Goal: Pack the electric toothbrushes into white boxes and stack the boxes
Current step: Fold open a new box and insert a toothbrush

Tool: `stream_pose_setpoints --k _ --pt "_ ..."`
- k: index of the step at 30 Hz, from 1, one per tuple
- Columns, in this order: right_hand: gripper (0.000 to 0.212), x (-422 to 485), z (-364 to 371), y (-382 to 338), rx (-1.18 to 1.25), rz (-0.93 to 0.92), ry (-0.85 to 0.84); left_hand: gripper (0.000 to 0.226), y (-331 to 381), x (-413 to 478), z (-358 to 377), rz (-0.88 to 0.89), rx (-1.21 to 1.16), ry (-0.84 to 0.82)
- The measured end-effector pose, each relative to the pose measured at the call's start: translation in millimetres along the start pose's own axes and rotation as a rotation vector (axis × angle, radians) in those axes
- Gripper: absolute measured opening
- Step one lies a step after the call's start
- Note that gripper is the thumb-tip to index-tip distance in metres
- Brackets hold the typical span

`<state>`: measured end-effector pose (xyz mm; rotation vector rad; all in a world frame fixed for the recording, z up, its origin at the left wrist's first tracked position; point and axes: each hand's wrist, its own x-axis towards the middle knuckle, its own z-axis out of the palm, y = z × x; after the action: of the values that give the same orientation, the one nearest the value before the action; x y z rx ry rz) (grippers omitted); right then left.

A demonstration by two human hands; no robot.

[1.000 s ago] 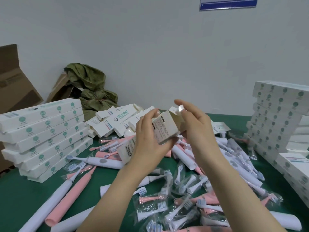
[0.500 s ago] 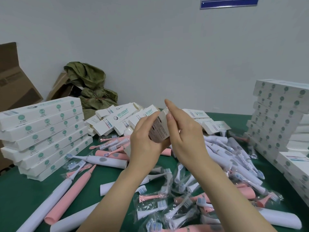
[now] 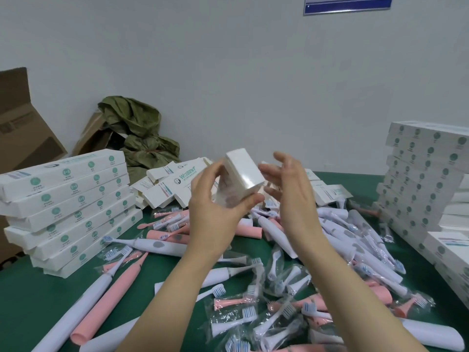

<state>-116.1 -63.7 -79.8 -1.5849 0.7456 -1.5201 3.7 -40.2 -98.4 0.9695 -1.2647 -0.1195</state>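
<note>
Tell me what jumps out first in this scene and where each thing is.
At the centre, the left hand grips a white box held up, with the right hand open beside it. Below them a heap of pink and white toothbrushes covers the green table, flanked by the left stack and right stack of boxes.

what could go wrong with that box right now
1. Only the left hand grips the box. The right hand is open beside it, so the box might slip down into the toothbrushes below.
2. The left stack is staggered, with its boxes not squarely aligned, so adding another box on top could shift or tip it.
</note>
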Motion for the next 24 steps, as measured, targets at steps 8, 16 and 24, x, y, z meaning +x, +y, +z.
stream_pose_setpoints --k 8,16,24 --pt "0.039 13 -32 29 -0.052 0.806 -0.14 0.08 -1 5 -12 -0.333 -0.795 -0.119" --pt "0.023 21 -53 32 0.423 0.674 0.154 0.06 -29 6 -16 -0.573 -0.417 0.025" --pt "0.046 17 -29 18 -0.215 0.309 0.108 0.066 -23 -13 3 0.191 0.483 -0.165"
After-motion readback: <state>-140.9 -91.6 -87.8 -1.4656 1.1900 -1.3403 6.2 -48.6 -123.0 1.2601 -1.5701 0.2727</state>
